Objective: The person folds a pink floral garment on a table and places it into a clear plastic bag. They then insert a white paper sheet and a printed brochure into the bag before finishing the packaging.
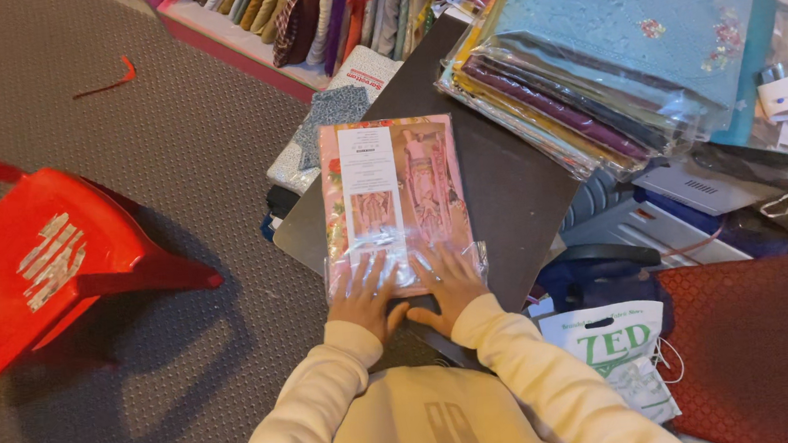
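Both hands, left hand [365,294] and right hand [446,285], press released fingers flat on the pink clear-wrapped package [394,198] with its white label [368,163].

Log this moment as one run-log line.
left hand: flat on pink clothing packet | right hand: flat on packet | packet: on dark table

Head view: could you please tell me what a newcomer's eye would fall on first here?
First, the pink packet in clear wrap, lying on the dark table at centre, with the left hand and right hand pressed flat on its near end. Next, the red chair on the carpet at left. Then the stack of wrapped fabrics, topped by a blue one, at the table's far right.
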